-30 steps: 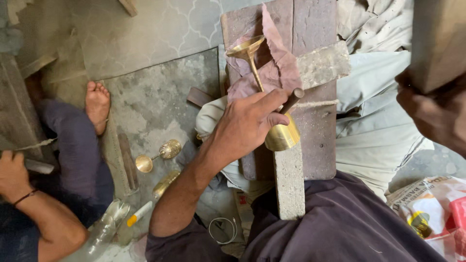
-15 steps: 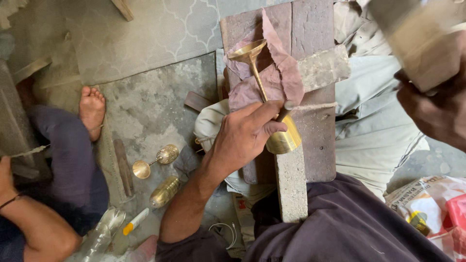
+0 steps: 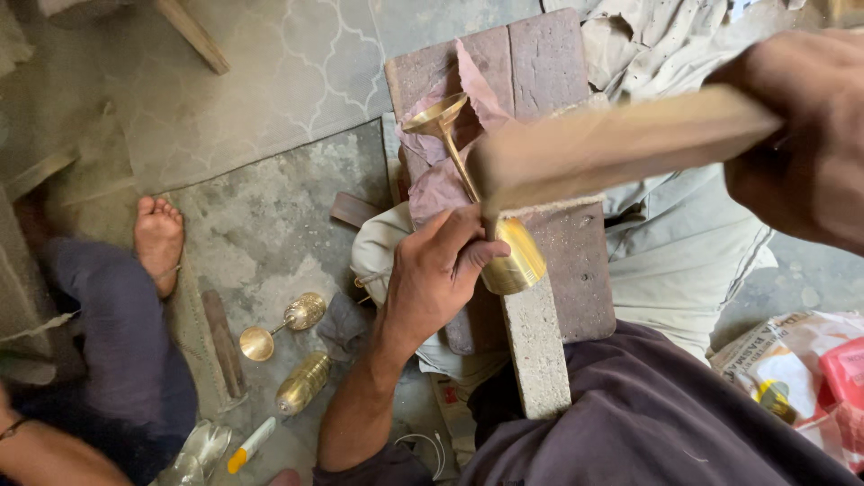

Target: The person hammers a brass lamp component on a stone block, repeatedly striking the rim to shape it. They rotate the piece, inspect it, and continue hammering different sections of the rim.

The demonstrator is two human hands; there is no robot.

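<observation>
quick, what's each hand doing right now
left hand: closed, holding the brass goblet on the wooden block
right hand: closed on a blurred wooden mallet

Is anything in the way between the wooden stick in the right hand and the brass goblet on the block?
Nothing visible. The right hand holds the blurred wooden stick just above the brass goblet; the left hand grips the cup end, beside the stick's tip.
</observation>
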